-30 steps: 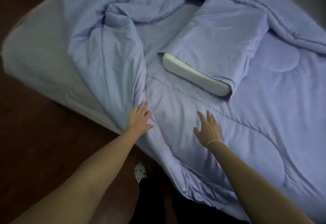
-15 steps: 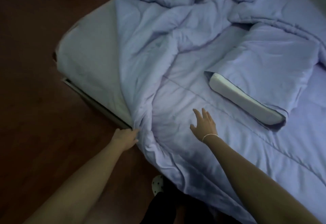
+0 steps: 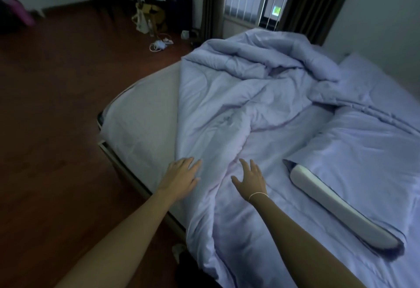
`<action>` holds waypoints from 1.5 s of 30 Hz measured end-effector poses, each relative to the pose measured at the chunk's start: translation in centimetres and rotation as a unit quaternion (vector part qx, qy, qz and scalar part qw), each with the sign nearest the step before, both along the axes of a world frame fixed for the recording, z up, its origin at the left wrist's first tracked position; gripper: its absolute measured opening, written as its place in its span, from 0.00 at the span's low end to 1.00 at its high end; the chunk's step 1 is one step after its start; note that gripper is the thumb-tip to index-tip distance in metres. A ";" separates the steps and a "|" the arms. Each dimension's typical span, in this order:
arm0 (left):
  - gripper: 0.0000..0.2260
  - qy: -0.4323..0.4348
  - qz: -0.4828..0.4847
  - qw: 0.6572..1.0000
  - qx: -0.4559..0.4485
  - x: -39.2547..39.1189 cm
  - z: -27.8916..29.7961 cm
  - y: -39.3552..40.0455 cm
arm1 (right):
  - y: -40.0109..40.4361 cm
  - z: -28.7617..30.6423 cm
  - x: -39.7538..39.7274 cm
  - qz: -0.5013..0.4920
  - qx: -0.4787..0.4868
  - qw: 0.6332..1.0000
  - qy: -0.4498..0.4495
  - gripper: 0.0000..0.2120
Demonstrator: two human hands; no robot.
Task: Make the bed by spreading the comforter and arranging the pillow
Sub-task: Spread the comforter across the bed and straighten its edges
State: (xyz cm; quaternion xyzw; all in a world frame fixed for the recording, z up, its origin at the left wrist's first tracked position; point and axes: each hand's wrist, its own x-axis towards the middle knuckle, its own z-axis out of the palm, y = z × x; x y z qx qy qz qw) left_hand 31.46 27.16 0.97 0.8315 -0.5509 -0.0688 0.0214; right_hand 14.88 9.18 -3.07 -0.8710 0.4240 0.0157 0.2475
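A lavender comforter point(image 3: 238, 97) lies bunched and folded over on the bed, leaving a strip of grey sheet point(image 3: 145, 119) bare on the left. A pillow point(image 3: 354, 169) in a lavender case lies on top at the right, its white foam end sticking out. My left hand point(image 3: 181, 174) rests flat with straight fingers on the comforter's folded left edge. My right hand point(image 3: 250, 177), a thin bracelet at the wrist, is spread open on the comforter just right of a long crease. Neither hand grips anything.
The bed frame's edge point(image 3: 127, 169) runs diagonally beside a dark wooden floor point(image 3: 56, 117). Bags point(image 3: 150, 15) and cables point(image 3: 160, 43) lie on the floor by the far wall. A window with dark curtains point(image 3: 313, 1) stands behind the bed, and a white wall is at right.
The view has lifted up from the bed to show the room. My left hand has left the comforter's hanging edge and now lies flat on top, close to my right hand.
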 end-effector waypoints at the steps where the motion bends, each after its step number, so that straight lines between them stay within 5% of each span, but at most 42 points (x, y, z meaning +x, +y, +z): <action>1: 0.24 -0.003 -0.001 1.000 -0.011 1.1 0.1 -0.7 | -0.4 0.0 1.2 -0.004 0.003 1.000 -0.006 0.32; 17: 0.25 0.061 -0.001 0.998 0.014 22.4 0.3 -9.0 | -8.8 -0.5 21.2 -0.095 -0.012 0.991 -0.089 0.29; 29: 0.30 0.072 -0.074 0.994 -0.028 34.6 0.2 -15.1 | -13.2 -0.5 33.0 -0.167 0.069 0.982 -0.044 0.38; 35: 0.26 0.093 -0.107 0.990 -0.012 41.4 -1.9 -15.7 | -16.3 -4.0 40.2 -0.204 0.110 0.971 0.059 0.48; 45: 0.25 0.101 -0.103 0.989 0.037 53.6 -5.6 -16.3 | -8.5 -6.0 45.5 -0.160 0.076 0.977 0.123 0.20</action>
